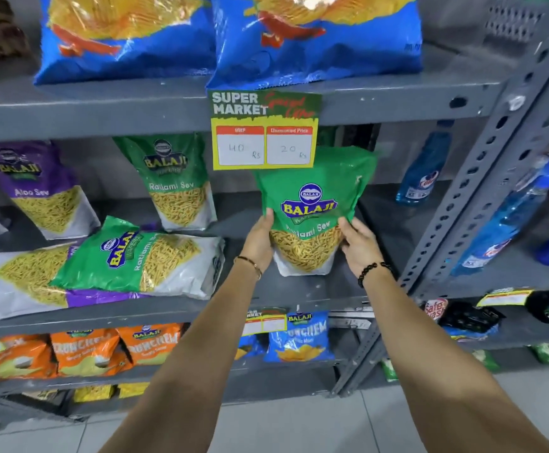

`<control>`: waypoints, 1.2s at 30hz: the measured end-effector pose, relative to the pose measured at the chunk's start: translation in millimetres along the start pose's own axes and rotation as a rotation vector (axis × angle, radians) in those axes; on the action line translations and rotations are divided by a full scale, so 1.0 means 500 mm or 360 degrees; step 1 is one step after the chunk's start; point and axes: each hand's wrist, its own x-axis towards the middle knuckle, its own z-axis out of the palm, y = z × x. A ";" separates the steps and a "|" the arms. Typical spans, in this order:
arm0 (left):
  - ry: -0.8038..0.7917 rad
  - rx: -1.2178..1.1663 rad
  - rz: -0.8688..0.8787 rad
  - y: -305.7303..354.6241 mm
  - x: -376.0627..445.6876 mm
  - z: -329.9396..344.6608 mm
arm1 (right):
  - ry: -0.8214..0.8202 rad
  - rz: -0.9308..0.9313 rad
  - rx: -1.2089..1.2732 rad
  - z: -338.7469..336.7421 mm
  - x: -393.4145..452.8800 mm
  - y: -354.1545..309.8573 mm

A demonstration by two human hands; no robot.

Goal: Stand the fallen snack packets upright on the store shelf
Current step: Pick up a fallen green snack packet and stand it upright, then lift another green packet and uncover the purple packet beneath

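A grey metal shelf (299, 291) carries the snack packets, with a slotted upright post (482, 178) just to the right of the right hand (360, 245). Above both hands, two big blue chip bags (315, 44) stand on the upper level, and a yellow and green price card (264, 130) hangs from that level's front edge, directly over the held packet.

Left of the left hand (260, 241), a green Ratlami Sev packet (135, 259) lies flat on its side, resting on top of a purple Aloo Sev packet (28, 282) that also lies flat. Behind those, further left and back, a purple Aloo Sev pouch (42, 188) and a green pouch (176, 181) stand upright.

Between the two hands is a green Balaji packet (312, 207), upright with its white base at or just above the shelf board. The left hand is clamped on its lower left edge, the right hand on its lower right edge, fingers wrapped around the sides. Each wrist wears a bracelet.
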 end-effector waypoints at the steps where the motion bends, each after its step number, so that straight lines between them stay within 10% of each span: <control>1: 0.0012 -0.0008 0.0001 0.002 0.002 -0.001 | 0.0001 0.0009 0.0009 0.000 0.005 0.000; 9: 0.0019 0.0063 -0.0029 0.003 -0.039 -0.011 | 0.0156 0.0072 0.0073 -0.004 -0.015 0.014; 17: 0.0160 -0.0126 -0.0269 -0.034 -0.164 -0.123 | 0.0866 0.0225 0.0243 0.065 -0.114 0.080; 26: 0.0736 -0.0353 -0.0329 0.007 -0.240 -0.326 | 0.0470 0.0343 -0.0090 0.285 -0.235 0.160; 36: 0.0892 -0.0587 -0.0264 0.043 -0.203 -0.356 | -0.0203 -0.0109 -0.1351 0.444 -0.160 0.097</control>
